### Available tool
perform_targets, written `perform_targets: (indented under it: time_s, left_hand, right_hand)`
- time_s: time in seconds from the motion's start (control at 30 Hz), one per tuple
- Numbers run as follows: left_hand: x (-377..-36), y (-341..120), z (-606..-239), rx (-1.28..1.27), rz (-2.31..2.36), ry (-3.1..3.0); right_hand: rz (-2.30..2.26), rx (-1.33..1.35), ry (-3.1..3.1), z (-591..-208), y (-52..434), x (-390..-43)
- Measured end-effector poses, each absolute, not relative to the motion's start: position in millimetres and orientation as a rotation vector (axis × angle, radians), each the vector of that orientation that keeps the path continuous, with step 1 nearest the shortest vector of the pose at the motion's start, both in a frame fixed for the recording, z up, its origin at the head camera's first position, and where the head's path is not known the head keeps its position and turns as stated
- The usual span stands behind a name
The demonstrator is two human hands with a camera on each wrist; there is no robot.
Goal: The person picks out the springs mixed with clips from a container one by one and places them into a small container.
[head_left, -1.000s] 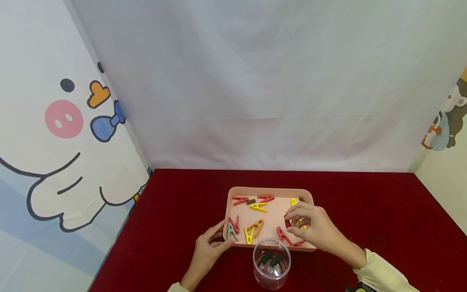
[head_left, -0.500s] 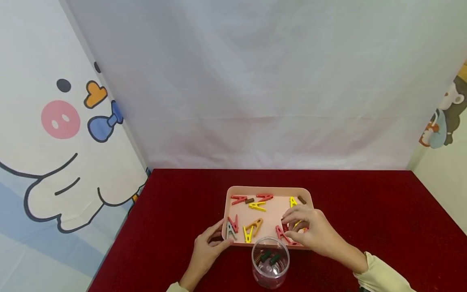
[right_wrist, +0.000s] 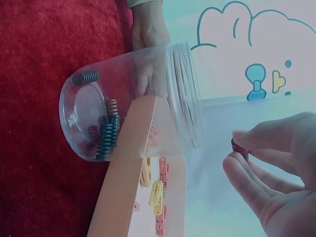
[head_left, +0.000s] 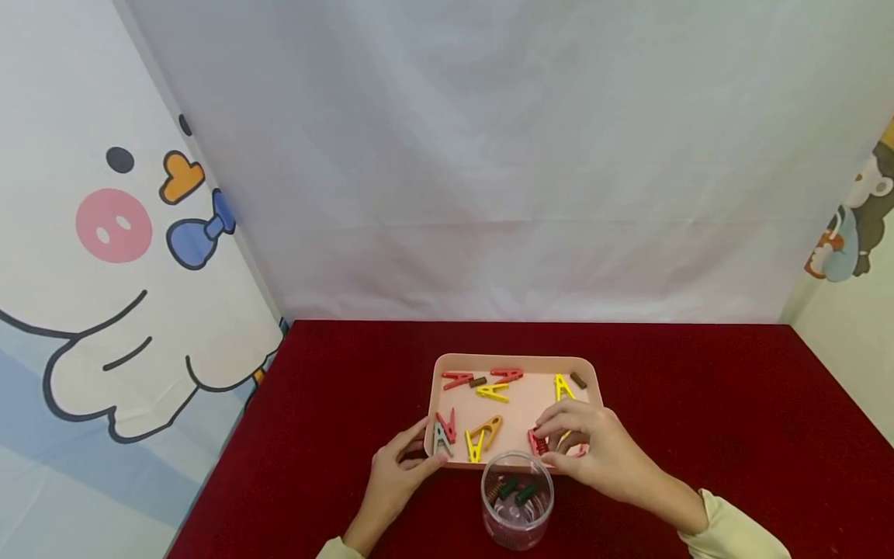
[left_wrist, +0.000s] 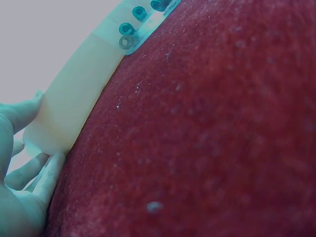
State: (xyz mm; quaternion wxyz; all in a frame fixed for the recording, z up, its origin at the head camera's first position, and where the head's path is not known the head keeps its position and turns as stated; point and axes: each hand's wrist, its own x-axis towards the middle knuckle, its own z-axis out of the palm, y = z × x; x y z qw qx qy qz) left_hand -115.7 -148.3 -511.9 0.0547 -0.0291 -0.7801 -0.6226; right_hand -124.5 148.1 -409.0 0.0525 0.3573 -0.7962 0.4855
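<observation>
My right hand (head_left: 602, 450) pinches a small dark red coil spring (right_wrist: 239, 149) between thumb and fingertips, over the front right of the pink tray (head_left: 518, 411). My left hand (head_left: 394, 475) holds the tray's front left corner between thumb and fingers. Before the tray stands a clear plastic jar (head_left: 517, 538), with several springs, green ones (right_wrist: 105, 140) among them, at its bottom. In the tray lie red, yellow, orange and grey clips, such as a yellow clip (head_left: 475, 446) and a grey clip (head_left: 441, 440). The right hand hides part of the tray's front right.
Two brown springs lie in the tray: one brown spring (head_left: 478, 382) near the back left, another brown spring (head_left: 578, 380) in the back right corner. A dark red cloth (head_left: 349, 404) covers the table. A pale curtain (head_left: 517, 171) hangs behind.
The right hand has moved a little toward the jar with the red spring, uncovering the brown spring at the back right. The left hand stays on the tray corner.
</observation>
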Motion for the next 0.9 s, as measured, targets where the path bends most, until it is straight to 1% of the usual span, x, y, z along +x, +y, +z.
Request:
perform_targets:
  time_s: [0.17,0.73,0.9]
  left_hand:
    - [-120,-150,-522,-0.085,-1.887,-2.363]
    - [-121,-149,-518,-0.056,-1.875,-2.381]
    - [-120,-150,-520,-0.055,-1.879,-2.381]
  right_hand:
    - [1.479,1.114,-2.397,-407,145,-121]
    - [1.457,1.185,-2.389,-404,139,-111]
    - [1.477,1.168,-2.450,-405,137,-106]
